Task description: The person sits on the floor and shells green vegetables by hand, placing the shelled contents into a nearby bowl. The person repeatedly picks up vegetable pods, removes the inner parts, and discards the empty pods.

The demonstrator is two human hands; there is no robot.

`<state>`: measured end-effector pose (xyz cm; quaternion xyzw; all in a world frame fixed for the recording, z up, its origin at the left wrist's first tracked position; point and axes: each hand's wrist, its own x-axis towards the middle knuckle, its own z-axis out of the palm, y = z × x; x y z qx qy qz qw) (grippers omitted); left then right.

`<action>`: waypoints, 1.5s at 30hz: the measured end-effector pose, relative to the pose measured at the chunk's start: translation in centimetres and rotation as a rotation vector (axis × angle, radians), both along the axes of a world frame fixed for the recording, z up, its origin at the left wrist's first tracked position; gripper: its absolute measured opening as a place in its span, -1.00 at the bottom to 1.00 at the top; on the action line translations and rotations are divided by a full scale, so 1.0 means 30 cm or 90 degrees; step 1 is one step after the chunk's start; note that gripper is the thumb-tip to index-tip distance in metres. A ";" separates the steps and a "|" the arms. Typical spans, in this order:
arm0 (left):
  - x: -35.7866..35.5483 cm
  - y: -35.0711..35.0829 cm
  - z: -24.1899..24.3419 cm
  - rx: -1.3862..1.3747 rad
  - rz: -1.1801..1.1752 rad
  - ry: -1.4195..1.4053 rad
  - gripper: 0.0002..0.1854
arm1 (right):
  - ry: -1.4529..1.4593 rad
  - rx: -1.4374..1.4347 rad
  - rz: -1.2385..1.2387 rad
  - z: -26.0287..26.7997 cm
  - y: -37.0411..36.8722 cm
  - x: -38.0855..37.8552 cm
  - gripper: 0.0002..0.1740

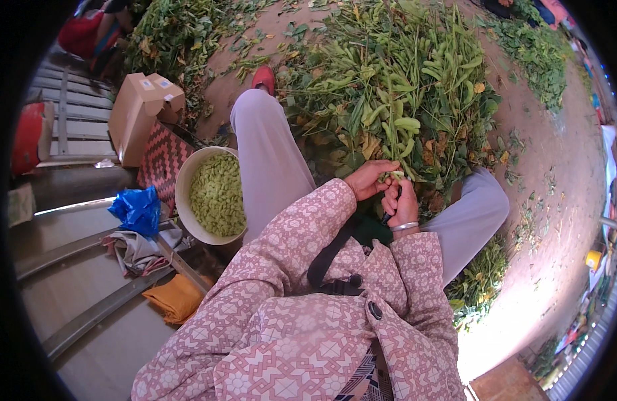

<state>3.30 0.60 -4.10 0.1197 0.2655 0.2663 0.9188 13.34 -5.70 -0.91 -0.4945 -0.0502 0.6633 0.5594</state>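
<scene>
My left hand [371,181] pinches a green bean pod [397,174] between thumb and fingers, just above my lap. Close against it, my right hand [404,204], with a silver bangle at the wrist, is closed around a slim dark-handled tool [386,218]. Whether that tool has a blade is hidden by the fingers. Right in front of both hands lies a large heap of cut bean plants [388,95] with plump green pods and some yellowed leaves. Beside my left leg stands a pale bucket [183,200] well filled with shelled green beans [215,195].
At the left are cardboard boxes [133,118], a red-and-black woven mat [163,155], a blue plastic bag [136,208], and an orange cloth [174,299]. More plants [175,50] are piled at the upper left. Another person [95,30] is partly visible there. Leaf scraps litter the earth floor [564,200].
</scene>
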 end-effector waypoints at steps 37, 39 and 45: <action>-0.072 -0.004 0.025 0.044 -0.061 0.078 -0.74 | -0.381 -0.040 0.082 0.023 0.030 0.080 -0.82; -0.075 -0.013 0.029 0.047 -0.068 0.114 -0.78 | -0.450 0.019 0.052 0.000 0.029 0.076 -0.81; -0.086 -0.045 0.028 0.089 -0.220 0.159 -0.81 | -0.704 0.152 0.040 0.029 0.025 0.062 -0.72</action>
